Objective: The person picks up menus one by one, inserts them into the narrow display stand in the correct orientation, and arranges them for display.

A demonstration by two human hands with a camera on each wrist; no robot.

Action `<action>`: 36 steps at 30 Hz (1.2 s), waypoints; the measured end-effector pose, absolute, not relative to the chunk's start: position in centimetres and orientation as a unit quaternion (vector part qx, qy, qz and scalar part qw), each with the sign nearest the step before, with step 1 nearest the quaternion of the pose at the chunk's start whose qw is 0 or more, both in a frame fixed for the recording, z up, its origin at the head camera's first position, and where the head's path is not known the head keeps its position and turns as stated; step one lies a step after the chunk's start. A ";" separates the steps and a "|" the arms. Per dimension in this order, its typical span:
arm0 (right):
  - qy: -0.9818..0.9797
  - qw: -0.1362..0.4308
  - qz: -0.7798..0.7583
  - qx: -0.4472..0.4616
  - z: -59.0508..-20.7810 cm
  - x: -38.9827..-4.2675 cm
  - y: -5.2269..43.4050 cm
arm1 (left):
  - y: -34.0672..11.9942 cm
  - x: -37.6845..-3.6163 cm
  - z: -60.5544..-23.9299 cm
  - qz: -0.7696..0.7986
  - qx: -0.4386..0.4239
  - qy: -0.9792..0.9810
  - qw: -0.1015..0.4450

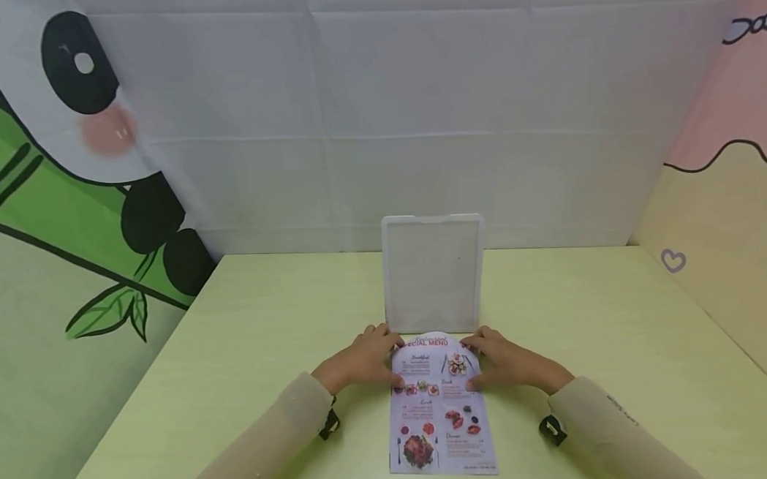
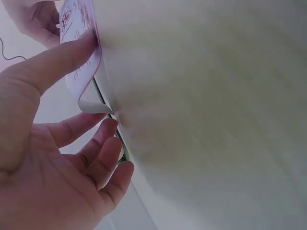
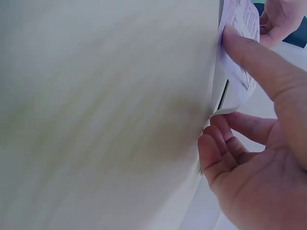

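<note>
— While we look down from the head camera, where do we find the menu sheet point(image 1: 440, 404)?

— We see it lying on the pale green table point(image 1: 627, 342), just in front of the clear upright stand point(image 1: 435, 273). Its near part lies flat toward us; its far end bows upward next to the foot of the stand.

— And our hands?

— We have the left hand point(image 1: 362, 362) on the sheet's left edge and the right hand point(image 1: 506, 364) on its right edge, both at the far, bowed end. From the left wrist view, our thumb point(image 2: 57, 62) presses the printed face while the other fingers point(image 2: 103, 148) curl underneath, so we are pinching the paper. The right wrist view shows the same: thumb point(image 3: 254, 62) on top, fingers point(image 3: 225, 143) curled below.

— How far along are we?

— We judge it barely begun. The stand looks empty, and the sheet is gripped and lifted only at its far end. The wrist views are blurred, so we cannot tell whether the edge has met the stand's slot. Raising the sheet and sliding it in remains.
</note>
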State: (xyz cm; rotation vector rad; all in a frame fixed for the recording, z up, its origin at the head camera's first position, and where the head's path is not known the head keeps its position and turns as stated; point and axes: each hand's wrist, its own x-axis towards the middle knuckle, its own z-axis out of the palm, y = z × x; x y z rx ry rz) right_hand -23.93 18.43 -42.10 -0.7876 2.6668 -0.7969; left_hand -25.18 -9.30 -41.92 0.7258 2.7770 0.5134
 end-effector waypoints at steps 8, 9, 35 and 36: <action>0.901 0.139 -0.321 -0.258 -42.3 -24.2 18.3 | -9.3 -25.2 -41.8 0.239 0.245 0.929 0.137; 0.900 0.141 -0.327 -0.252 -42.3 -24.2 18.2 | -9.3 -25.3 -41.9 0.255 0.242 0.925 0.144; 0.865 0.166 -0.426 -0.207 -42.4 -24.4 19.3 | -9.8 -26.1 -42.6 0.451 0.153 0.867 0.147; 0.861 0.169 -0.432 -0.209 -42.4 -24.5 19.3 | -9.8 -26.1 -42.6 0.456 0.154 0.863 0.150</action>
